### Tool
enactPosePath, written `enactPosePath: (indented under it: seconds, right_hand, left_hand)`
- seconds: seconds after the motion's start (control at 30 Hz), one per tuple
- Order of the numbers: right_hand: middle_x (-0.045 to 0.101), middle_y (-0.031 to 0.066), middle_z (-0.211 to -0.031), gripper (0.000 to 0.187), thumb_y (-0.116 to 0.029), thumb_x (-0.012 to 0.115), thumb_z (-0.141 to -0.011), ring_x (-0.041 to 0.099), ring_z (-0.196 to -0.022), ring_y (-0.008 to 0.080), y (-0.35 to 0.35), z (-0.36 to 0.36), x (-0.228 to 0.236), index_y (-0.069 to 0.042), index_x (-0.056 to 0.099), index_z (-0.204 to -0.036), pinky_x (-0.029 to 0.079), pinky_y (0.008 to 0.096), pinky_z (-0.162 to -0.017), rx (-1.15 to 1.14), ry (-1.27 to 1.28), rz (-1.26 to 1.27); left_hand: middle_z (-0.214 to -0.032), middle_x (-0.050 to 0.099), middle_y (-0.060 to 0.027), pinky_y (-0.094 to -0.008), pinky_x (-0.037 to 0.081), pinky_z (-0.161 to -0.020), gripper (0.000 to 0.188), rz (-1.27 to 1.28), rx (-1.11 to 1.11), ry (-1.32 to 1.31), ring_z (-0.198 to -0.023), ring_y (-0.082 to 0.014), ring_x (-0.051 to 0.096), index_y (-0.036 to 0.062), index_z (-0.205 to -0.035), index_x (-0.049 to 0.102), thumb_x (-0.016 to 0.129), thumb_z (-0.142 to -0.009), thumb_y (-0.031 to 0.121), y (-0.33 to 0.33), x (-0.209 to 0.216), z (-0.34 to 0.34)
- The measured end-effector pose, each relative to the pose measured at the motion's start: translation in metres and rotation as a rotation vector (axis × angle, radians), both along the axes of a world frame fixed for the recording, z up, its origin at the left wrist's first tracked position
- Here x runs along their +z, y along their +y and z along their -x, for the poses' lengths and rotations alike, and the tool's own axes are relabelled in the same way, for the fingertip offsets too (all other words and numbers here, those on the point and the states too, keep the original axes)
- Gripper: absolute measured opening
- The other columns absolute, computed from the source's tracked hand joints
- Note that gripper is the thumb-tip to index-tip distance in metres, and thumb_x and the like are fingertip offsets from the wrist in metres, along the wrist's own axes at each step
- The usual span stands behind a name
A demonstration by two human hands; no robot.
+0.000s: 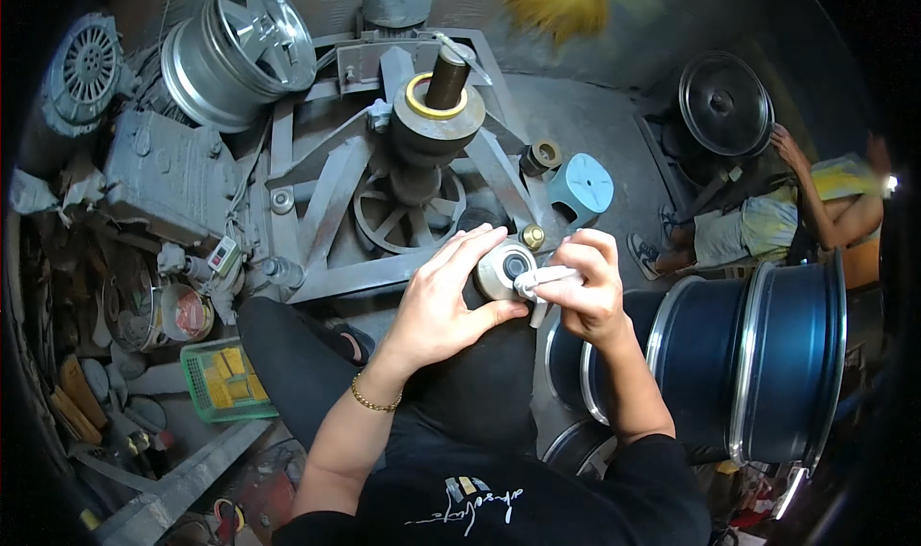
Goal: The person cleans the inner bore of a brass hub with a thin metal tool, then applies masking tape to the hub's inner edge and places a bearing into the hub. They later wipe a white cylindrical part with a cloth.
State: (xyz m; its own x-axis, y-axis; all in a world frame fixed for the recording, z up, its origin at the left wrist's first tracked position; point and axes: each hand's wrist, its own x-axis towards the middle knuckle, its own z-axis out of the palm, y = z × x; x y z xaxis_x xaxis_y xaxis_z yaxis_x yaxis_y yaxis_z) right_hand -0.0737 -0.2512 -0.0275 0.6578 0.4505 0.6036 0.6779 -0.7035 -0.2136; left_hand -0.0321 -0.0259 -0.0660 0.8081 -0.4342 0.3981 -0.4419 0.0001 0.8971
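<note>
My left hand (436,301) curls round a pale, round, cup-like part (491,275) with a dark hollow centre, held above my lap. My right hand (595,292) is closed on a white, cloth-like strip (551,277). One end of the strip lies at the rim of the round part, and a short piece hangs below. From this view I cannot tell whether the strip goes into the hollow. Just beyond my hands sits a small brass-coloured round piece (532,236).
Ahead stands a grey steel frame (331,191) with a dark upright shaft (447,81). Blue wheel rims (700,364) lie close on my right, with a light-blue stool (587,183) beyond. A green basket (197,385) is at left. Another person's hand (789,148) touches a dark wheel (724,105).
</note>
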Motion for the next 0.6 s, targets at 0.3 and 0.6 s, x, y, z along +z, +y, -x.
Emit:
enactPosePath:
  seconds: [0.3, 0.6]
  right_hand:
    - [0.061, 0.0146, -0.107, 0.022, 0.004, 0.054, -0.085, 0.061, -0.090, 0.0196, -0.009, 0.040, 0.021, 0.007, 0.068, -0.102, 0.048, 0.0290, -0.077, -0.194, 0.431, -0.839]
    - [0.065, 0.0088, -0.084, 0.026, -0.014, 0.063, -0.095, 0.058, -0.066, 0.0134, 0.016, 0.074, 0.023, 0.006, 0.063, -0.111, 0.047, 0.0268, -0.062, 0.144, 1.148, -1.596]
  left_hand:
    - [-0.132, 0.062, -0.0206, -0.0420, 0.041, -0.110, 0.077, -0.041, -0.023, -0.058, -0.129, -0.0344, 0.056, -0.0007, -0.132, 0.059, 0.091, -0.068, 0.025, 0.005, 0.001, 0.000]
    - [-0.135, 0.057, -0.0235, -0.0438, 0.040, -0.110, 0.093, -0.054, -0.083, -0.066, -0.130, -0.0364, 0.054, -0.0044, -0.135, 0.054, 0.091, -0.065, 0.045, 0.008, 0.009, -0.002]
